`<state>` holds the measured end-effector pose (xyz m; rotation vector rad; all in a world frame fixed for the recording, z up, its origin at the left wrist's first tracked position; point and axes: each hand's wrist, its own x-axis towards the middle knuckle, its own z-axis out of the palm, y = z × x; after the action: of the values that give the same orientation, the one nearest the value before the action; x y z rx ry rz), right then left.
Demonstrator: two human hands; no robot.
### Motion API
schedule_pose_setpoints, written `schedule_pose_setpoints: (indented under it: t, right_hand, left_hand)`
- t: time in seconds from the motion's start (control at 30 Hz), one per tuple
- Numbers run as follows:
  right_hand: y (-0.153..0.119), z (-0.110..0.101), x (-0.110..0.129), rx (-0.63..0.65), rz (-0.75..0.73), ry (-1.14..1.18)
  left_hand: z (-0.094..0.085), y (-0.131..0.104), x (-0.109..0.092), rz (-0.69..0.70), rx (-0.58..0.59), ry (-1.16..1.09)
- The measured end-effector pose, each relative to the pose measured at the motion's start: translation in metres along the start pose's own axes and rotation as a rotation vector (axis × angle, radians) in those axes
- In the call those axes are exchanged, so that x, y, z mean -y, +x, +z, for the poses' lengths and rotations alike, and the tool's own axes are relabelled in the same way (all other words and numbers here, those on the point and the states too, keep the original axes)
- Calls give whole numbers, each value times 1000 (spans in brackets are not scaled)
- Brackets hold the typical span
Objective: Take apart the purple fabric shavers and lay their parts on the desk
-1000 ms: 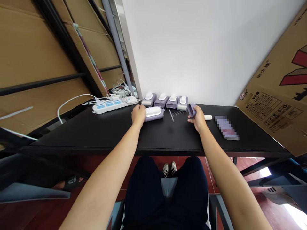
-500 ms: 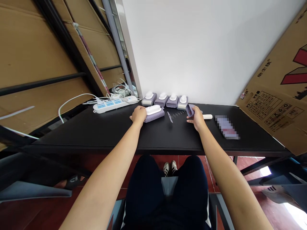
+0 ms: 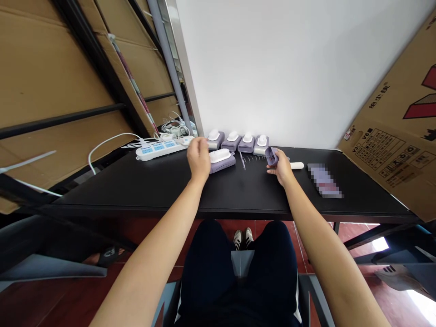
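My right hand [image 3: 282, 168] is closed around a hollow purple plastic housing [image 3: 271, 156]. A thin metal coil spring [image 3: 254, 158] stretches out of its open end to the left, toward a slim purple plate [image 3: 242, 160] seen edge-on. My left hand [image 3: 198, 160] is raised beside the left end of a perforated purple box [image 3: 223, 165] that has a white-bristled brush [image 3: 220, 156] on top. The back of this hand faces me and hides its fingers, so what they hold, if anything, does not show.
Several purple boxes with white-knobbed tops [image 3: 248, 143] line the wall. At the left lies a white power strip [image 3: 161, 149] with tangled cables. A white rod [image 3: 297, 165] and a pixelated flat object [image 3: 325, 180] lie right. A large cardboard box [image 3: 384, 150] leans at far right.
My left hand has risen off the end of the perforated box. My right hand stays around the housing; the plate at the spring's end has turned more upright.
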<state>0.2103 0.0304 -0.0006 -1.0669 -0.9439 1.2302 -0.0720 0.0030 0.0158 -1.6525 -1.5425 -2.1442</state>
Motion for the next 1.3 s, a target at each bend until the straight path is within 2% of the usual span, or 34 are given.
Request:
schedule_pose_setpoints:
  t: [0.1, 0.17, 0.23, 0.3, 0.4, 0.53, 0.7, 0.9, 1.0, 1.07, 1.13, 1.2, 1.3]
  right_hand:
    - [-1, 1, 0, 5, -5, -13]
    - [-1, 2, 1, 4, 1, -18]
    - [-3, 3, 2, 4, 9, -18]
    - [-4, 3, 3, 5, 18, -24]
    - [-5, 3, 3, 21, 11, -104]
    - [-5, -1, -2, -32, -181, -356]
    - [-5, -5, -8, -88, -318, -643]
    - [-15, 3, -9, -104, -446, -1036]
    - [-18, 5, -7, -100, -630, -1170]
    - [-19, 6, -4, -1, -787, -1164]
    - [-20, 6, -1, 195, -878, -1114]
    - [-21, 6, 2, 383, -876, -1092]
    - [-23, 8, 4, 508, -807, -1124]
  left_hand:
    - [7, -21, -20, 257, 439, 57]
    - [13, -30, -28, 332, 662, 128]
    - [18, -35, -29, 336, 793, 204]
    - [21, -37, -25, 292, 863, 252]
    - [23, -36, -14, 223, 895, 247]
    - [24, -36, -5, 228, 904, 198]
    - [27, -41, -5, 283, 918, 209]
    - [29, -43, -3, 260, 939, 198]
    - [30, -43, -5, 271, 947, 207]
    - [29, -42, -7, 321, 940, 207]
    - [28, -43, -10, 407, 924, 206]
    - [26, -43, -14, 498, 914, 211]
    - [25, -45, -17, 591, 918, 220]
